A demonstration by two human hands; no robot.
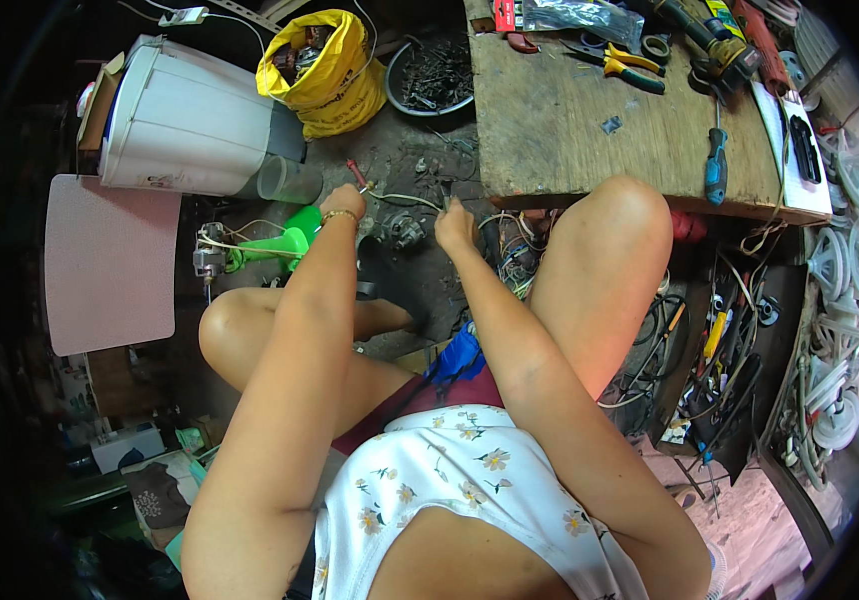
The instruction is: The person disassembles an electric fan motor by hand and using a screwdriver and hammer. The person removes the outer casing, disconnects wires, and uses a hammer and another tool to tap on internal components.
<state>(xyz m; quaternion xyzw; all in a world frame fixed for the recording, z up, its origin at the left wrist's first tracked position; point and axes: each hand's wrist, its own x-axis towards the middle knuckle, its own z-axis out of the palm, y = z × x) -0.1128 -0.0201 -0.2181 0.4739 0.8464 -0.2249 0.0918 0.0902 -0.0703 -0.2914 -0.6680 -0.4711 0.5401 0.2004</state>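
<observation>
My left hand (343, 203) is closed on a white cable (402, 197), beside a short red-handled piece (355, 172) whose kind I cannot make out. Across a small gap the cable runs to my right hand (457, 228), whose fingers are pinched around it. A small dark tip shows just past those fingers, too small to name. Left of my left forearm lies a green plastic fan stand (275, 246) with a bare electric motor (210, 256) at its end and a pale wire along it. Between my hands, on the floor, sits another small motor (406, 232).
A wooden table (550, 130) at the right carries pliers (622, 66), a blue screwdriver (717, 165) and a power tool (725, 65). Beyond my hands stand a yellow bag (335, 95), a basin of metal scraps (435, 85) and a white bin (185, 120). Tangled wires (515, 255) lie by my right knee.
</observation>
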